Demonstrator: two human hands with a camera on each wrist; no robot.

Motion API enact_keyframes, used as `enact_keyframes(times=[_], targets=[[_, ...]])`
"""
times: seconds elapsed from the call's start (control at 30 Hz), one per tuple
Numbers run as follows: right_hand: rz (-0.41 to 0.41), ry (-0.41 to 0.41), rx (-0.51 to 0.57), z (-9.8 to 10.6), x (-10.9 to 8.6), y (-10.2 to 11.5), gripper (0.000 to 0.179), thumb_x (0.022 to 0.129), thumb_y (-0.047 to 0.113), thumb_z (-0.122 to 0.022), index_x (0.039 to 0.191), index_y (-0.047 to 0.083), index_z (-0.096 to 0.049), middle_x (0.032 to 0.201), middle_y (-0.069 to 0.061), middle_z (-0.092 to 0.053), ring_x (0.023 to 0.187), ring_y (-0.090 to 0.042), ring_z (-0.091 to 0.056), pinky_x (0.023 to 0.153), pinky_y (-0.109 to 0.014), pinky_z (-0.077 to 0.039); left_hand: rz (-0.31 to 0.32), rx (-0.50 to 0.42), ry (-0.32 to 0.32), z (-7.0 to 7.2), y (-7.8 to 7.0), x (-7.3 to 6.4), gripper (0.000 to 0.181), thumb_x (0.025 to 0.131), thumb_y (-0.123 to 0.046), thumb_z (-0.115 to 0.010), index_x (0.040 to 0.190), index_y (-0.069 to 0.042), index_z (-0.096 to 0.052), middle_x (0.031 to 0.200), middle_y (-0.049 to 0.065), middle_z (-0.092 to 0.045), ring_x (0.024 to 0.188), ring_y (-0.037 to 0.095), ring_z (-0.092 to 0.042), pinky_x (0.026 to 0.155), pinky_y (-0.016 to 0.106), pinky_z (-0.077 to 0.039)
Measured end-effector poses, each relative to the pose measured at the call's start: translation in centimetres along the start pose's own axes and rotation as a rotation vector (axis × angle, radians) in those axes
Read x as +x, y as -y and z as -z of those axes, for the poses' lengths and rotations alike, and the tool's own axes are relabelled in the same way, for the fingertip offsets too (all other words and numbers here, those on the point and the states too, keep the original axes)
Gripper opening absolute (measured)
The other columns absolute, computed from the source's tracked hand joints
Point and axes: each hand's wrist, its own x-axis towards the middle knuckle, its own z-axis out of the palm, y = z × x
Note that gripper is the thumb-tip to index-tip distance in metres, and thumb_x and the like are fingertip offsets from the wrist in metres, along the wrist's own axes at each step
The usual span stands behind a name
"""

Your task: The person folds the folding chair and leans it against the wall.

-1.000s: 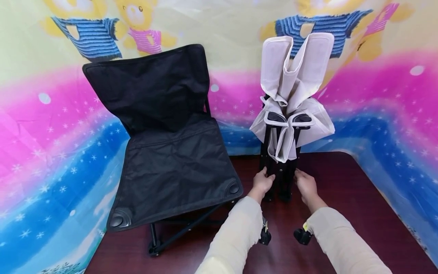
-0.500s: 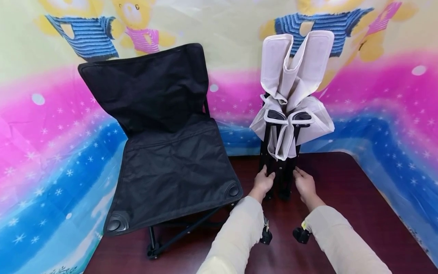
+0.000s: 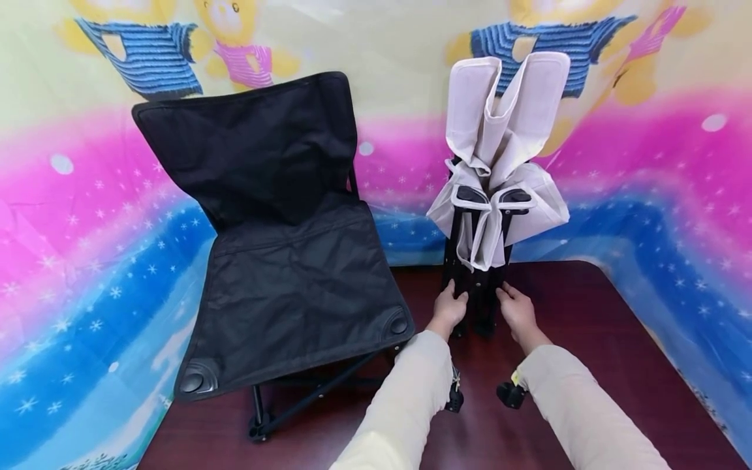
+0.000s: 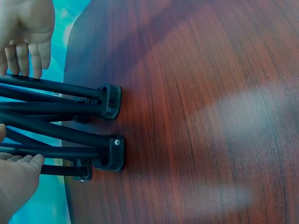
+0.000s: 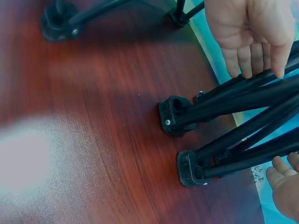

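White chair [image 3: 511, 160] stands folded and upright on the table [image 3: 611, 326], to the right of the black chair [image 3: 294, 281]. The left hand [image 3: 448, 307] is at the folded legs [image 4: 60, 130] on the side nearer the black chair, the right hand [image 3: 517, 310] on the farther side. Both have fingers extended, tips touching or almost touching those legs.

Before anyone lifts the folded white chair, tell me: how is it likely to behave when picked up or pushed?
The folded white chair could tip if pushed near the top, since it stands tall on close-set feet. Its bunched, loosely folded fabric would probably flop, while the straight black legs look stiff.
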Motion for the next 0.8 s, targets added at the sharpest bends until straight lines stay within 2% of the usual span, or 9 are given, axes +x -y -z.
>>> enact_keyframes(times=[0.17,0.27,0.5,0.67,0.8], targets=[[0.005,0.065,-0.076,0.4,-0.7,-0.1,0.052,0.093,0.027,-0.031,0.134,-0.004,-0.022,0.136,-0.026,-0.02,0.124,-0.038,-0.015,0.098,-0.047,-0.022,-0.006,0.038,-0.025,0.2,0.0,-0.6,0.044,0.088,-0.02,-0.049,0.13,-0.01,-0.041,0.127,0.009,-0.044,0.118,0.023,-0.035,0.094,0.033,-0.032],[0.027,0.094,-0.139,0.7,-0.8,0.0,0.053,0.093,0.029,-0.032,0.133,-0.005,-0.025,0.135,-0.026,-0.022,0.123,-0.038,-0.018,0.098,-0.047,-0.022,-0.033,0.06,-0.048,0.3,-0.3,-1.2,0.043,0.087,-0.021,-0.051,0.127,-0.009,-0.044,0.124,0.009,-0.047,0.116,0.023,-0.039,0.093,0.033,-0.034],[0.154,0.124,-0.255,1.5,-1.9,0.7,0.054,0.092,0.032,-0.035,0.13,-0.006,-0.031,0.131,-0.027,-0.029,0.119,-0.04,-0.025,0.094,-0.049,-0.026,-0.095,0.035,-0.104,1.1,-0.8,-3.0,0.044,0.084,-0.019,-0.053,0.125,-0.006,-0.046,0.122,0.011,-0.048,0.113,0.023,-0.042,0.092,0.033,-0.035],[0.248,0.098,-0.302,2.3,-3.0,1.2,0.052,0.091,0.033,-0.038,0.127,-0.005,-0.038,0.126,-0.027,-0.037,0.116,-0.04,-0.032,0.091,-0.049,-0.029,-0.212,0.083,-0.148,1.5,-1.6,-4.2,0.044,0.083,-0.016,-0.053,0.124,-0.003,-0.047,0.124,0.012,-0.046,0.117,0.022,-0.039,0.095,0.031,-0.032],[0.288,0.068,-0.335,2.8,-3.9,1.0,0.053,0.09,0.038,-0.038,0.126,-0.002,-0.042,0.124,-0.026,-0.04,0.113,-0.039,-0.036,0.089,-0.05,-0.032,-0.3,0.122,-0.124,1.7,-2.3,-5.2,0.044,0.083,-0.018,-0.053,0.124,-0.003,-0.046,0.128,0.01,-0.043,0.121,0.021,-0.033,0.098,0.032,-0.027]])
